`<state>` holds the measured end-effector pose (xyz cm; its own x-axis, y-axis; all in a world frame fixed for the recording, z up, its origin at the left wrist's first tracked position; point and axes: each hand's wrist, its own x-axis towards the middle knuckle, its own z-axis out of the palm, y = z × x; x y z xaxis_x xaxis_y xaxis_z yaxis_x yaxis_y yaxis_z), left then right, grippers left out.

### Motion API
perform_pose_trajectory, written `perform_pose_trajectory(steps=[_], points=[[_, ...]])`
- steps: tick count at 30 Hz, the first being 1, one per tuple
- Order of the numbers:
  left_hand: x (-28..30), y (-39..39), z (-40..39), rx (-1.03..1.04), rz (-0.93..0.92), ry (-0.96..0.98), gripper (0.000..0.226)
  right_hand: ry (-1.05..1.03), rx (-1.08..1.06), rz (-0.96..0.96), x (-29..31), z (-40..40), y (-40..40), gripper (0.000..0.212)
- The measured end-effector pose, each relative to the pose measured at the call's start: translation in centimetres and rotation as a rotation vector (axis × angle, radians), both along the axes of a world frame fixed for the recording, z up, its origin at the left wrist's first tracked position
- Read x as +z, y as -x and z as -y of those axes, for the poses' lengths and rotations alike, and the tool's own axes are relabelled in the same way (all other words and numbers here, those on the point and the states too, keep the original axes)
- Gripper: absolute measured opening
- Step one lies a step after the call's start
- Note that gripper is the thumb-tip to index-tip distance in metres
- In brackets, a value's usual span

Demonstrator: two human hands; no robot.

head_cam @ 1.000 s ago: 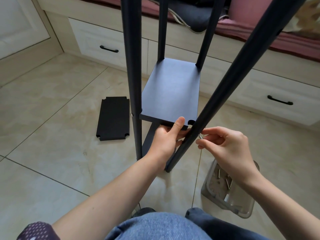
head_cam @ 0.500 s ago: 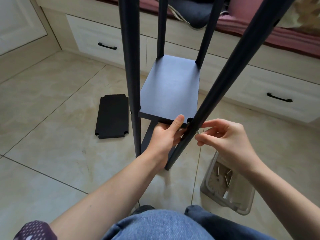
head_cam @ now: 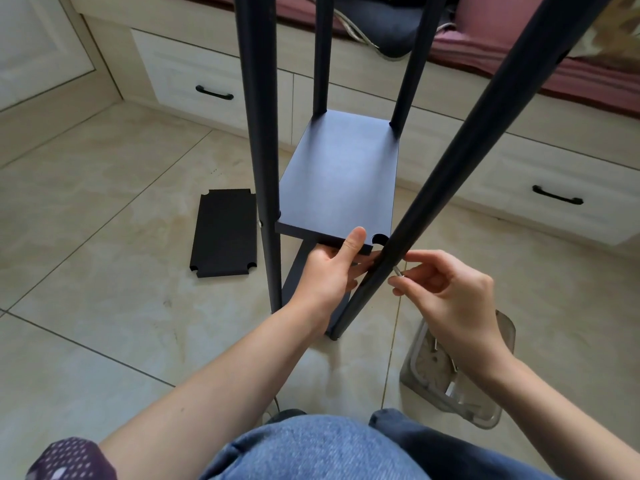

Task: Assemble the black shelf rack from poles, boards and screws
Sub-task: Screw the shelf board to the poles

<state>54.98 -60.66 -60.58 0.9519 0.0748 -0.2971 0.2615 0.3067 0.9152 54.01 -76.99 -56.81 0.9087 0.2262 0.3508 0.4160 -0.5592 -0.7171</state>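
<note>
Comparing this moment with the views 1.0 s and 0.5 s earlier shows little change at the joint. The left hand [head_cam: 332, 268] keeps its grip on the near edge of the shelf board [head_cam: 341, 181] at centre frame, thumb on top, fingers under. The right hand [head_cam: 446, 289] has drawn slightly back to the right of the near right pole [head_cam: 450, 174], pinching a silver screw [head_cam: 397, 271] whose tip now shows just beside the pole; before, it sat closer in. The board's corner notch [head_cam: 379, 239] remains apart from that pole. Judgement: the screw is not yet seated, and this corner is still unfastened. 1 spare board [head_cam: 225, 233] lies on the floor at left of centre. More screws sit in the clear tray [head_cam: 498, 407] at lower right.
</note>
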Motion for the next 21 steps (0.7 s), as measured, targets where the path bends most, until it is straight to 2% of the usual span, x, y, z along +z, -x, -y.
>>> perform_pose_trajectory(steps=[7, 12, 21], points=[[0.11, 0.03, -0.03, -0.001, -0.014, -0.019, 0.045, -0.037, 0.007, -0.054, 0.39, 0.11, -0.27, 0.030], [0.39, 0.17, -0.11, -0.007, -0.015, -0.018, 0.050, 0.028, 0.010, -0.008, 0.29, 0.09, -0.08, 0.033], [0.35, 0.17, -0.05, -0.005, -0.014, -0.028, 0.048, -0.070, 0.006, -0.103, 0.21, 0.11, -0.36, 0.033]])
